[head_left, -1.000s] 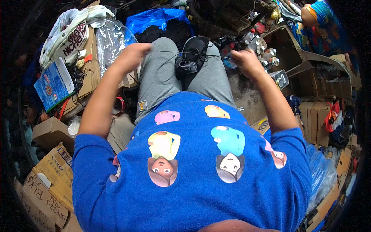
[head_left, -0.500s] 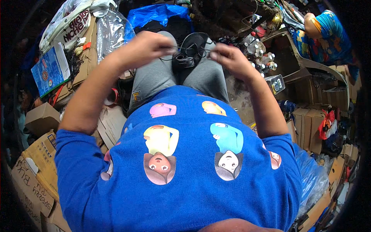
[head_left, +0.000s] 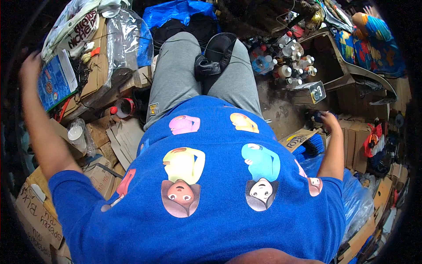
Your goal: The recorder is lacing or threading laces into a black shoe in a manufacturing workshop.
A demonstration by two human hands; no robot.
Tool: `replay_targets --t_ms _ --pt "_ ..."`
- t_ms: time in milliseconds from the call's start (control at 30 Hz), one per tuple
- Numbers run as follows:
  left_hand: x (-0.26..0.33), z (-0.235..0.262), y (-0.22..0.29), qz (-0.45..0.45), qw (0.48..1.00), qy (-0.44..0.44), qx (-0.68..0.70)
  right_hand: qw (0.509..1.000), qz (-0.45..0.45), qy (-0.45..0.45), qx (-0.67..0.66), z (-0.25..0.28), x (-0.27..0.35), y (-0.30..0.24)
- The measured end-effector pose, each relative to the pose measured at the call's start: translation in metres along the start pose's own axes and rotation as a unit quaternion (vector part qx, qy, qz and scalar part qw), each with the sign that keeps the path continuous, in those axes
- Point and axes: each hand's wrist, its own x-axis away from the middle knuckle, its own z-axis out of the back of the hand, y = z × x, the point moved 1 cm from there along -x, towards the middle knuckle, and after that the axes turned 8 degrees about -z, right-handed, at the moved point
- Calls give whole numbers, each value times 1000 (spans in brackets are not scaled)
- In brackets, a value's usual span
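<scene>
A black shoe [head_left: 215, 53] rests between my knees, over the grey trousers [head_left: 176, 66]. Thin black thread runs out from the shoe to both sides. Far out at the left, beside the blue printed folder [head_left: 55, 83], my left hand [head_left: 30, 70] is closed on one end; motion blurs its fingers. My right hand [head_left: 329, 119] is out to the right, fingers curled around the other end, above some cardboard. Both arms are spread wide, away from the shoe.
Several plastic bottles [head_left: 292, 57] stand at the right of my knees. Another person in patterned blue clothing [head_left: 373, 44] is at the upper right. Cardboard boxes [head_left: 39, 211] lie to the left, with a red-capped bottle [head_left: 124, 108] and a plastic cup [head_left: 77, 134].
Both hands have moved from close beside the shoe far outward, left and right, drawing the thread out. The shoe stays between my knees.
</scene>
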Motion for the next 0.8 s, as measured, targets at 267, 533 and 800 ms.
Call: replay_targets --t_ms 267,533,800 --pt "152 -29 414 -526 732 -33 432 836 471 134 -248 36 121 -351" --pt "143 -23 460 -565 733 -189 328 837 484 102 -234 38 105 -385" --pt "142 -27 458 -503 650 -373 431 785 508 104 -340 6 107 -380"
